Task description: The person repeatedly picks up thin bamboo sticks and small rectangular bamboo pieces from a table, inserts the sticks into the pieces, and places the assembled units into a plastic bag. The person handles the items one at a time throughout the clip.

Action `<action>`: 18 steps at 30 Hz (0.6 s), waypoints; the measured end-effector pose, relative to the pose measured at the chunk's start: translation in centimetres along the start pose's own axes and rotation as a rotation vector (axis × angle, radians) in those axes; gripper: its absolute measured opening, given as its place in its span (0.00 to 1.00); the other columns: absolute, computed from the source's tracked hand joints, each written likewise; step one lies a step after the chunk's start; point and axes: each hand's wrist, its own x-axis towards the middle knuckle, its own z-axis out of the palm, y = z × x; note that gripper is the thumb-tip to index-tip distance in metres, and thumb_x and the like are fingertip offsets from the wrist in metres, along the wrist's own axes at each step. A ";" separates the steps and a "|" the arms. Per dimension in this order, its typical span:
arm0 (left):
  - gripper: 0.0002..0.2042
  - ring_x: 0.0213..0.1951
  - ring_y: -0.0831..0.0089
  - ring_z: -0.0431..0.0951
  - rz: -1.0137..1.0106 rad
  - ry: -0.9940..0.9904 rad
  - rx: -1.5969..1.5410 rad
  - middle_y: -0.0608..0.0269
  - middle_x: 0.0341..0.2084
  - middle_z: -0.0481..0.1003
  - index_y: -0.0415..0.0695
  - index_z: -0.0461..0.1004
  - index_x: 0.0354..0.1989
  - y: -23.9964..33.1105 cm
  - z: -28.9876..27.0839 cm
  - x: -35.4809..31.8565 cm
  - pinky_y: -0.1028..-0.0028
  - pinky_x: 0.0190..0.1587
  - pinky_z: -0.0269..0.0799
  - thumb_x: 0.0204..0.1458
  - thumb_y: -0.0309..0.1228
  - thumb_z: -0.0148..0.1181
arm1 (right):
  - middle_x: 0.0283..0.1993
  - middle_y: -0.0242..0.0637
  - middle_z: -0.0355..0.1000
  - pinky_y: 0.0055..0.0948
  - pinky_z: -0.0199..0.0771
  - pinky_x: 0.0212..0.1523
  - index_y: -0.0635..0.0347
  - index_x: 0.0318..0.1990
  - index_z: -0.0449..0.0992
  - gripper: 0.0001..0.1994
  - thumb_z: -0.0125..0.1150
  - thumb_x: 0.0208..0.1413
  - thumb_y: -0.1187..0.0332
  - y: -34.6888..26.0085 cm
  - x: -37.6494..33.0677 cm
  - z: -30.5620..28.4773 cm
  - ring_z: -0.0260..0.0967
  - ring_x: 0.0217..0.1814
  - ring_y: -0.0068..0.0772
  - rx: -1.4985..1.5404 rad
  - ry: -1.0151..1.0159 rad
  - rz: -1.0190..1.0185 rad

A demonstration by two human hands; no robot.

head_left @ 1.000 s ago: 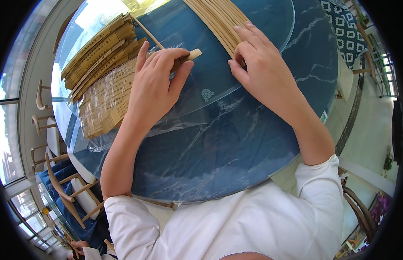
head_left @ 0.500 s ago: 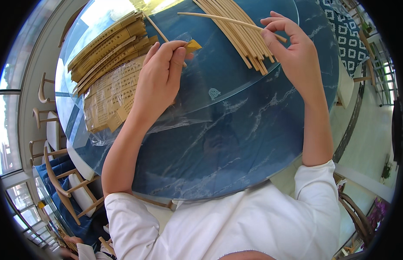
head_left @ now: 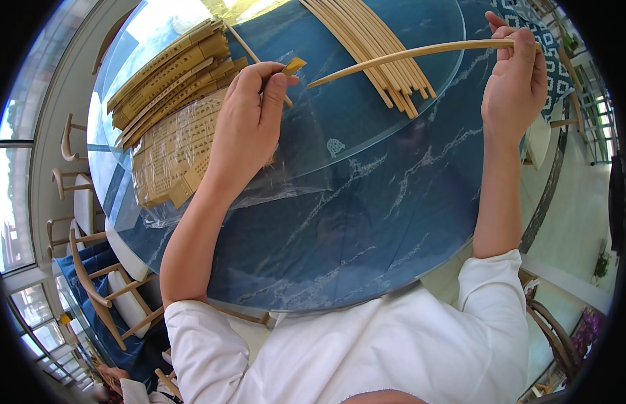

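Observation:
My left hand (head_left: 249, 128) is closed round a folded brown paper chopstick sleeve (head_left: 295, 66), whose yellowish end sticks out past the fingertips. In my closed right hand (head_left: 515, 91), at the right, a wooden chopstick (head_left: 407, 54) is gripped by its thick end. Its thin tip points left and ends just short of the sleeve; whether it is one stick or a pair side by side I cannot tell. Beneath it lies a row of bare chopsticks (head_left: 367, 44). A further loose stick (head_left: 242, 44) slants down behind my left hand.
Left of my left hand, printed paper sleeves (head_left: 168, 74) are piled beside a clear plastic bag (head_left: 171, 148) of flat sleeves. All rest on a round glass turntable (head_left: 387, 121) or the blue marbled table (head_left: 340, 236). Wooden chairs (head_left: 118, 296) stand at the left.
My right hand has moved right, taking the chopstick with it. The stick's thin tip has swung down toward the sleeve. My left hand stays nearly in place, still holding the sleeve.

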 end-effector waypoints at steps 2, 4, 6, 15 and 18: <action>0.14 0.44 0.68 0.80 -0.027 -0.013 -0.010 0.59 0.46 0.84 0.38 0.75 0.55 0.3 0.0 0.0 0.68 0.49 0.76 0.76 0.36 0.52 | 0.44 0.45 0.82 0.52 0.65 0.80 0.64 0.46 0.81 0.13 0.58 0.76 0.63 0.1 0.0 0.0 0.79 0.64 0.54 0.024 0.007 0.012; 0.14 0.44 0.68 0.80 -0.029 -0.020 -0.007 0.59 0.46 0.84 0.38 0.75 0.55 0.4 -0.1 -0.1 0.68 0.49 0.76 0.76 0.36 0.52 | 0.44 0.44 0.82 0.53 0.65 0.80 0.64 0.45 0.81 0.13 0.57 0.77 0.63 0.0 -0.1 0.2 0.79 0.63 0.53 0.038 0.016 0.038; 0.13 0.44 0.68 0.80 -0.006 -0.021 0.006 0.60 0.45 0.84 0.38 0.75 0.55 0.4 0.0 -0.1 0.67 0.48 0.76 0.76 0.36 0.52 | 0.43 0.44 0.81 0.54 0.65 0.80 0.64 0.45 0.81 0.14 0.57 0.77 0.63 0.0 0.0 0.5 0.79 0.63 0.53 0.057 0.014 0.035; 0.11 0.42 0.65 0.78 0.051 -0.031 0.059 0.63 0.38 0.85 0.39 0.78 0.49 0.1 0.0 0.0 0.65 0.55 0.74 0.75 0.33 0.53 | 0.41 0.41 0.80 0.55 0.66 0.80 0.62 0.41 0.82 0.15 0.56 0.77 0.62 -0.4 0.1 0.5 0.79 0.60 0.48 0.081 0.004 -0.001; 0.11 0.42 0.65 0.78 0.070 -0.012 0.044 0.63 0.36 0.85 0.40 0.79 0.48 0.0 0.1 0.0 0.64 0.57 0.73 0.75 0.33 0.54 | 0.41 0.41 0.80 0.55 0.66 0.80 0.62 0.41 0.82 0.15 0.56 0.77 0.62 -0.6 0.1 0.6 0.79 0.59 0.47 0.081 0.012 -0.015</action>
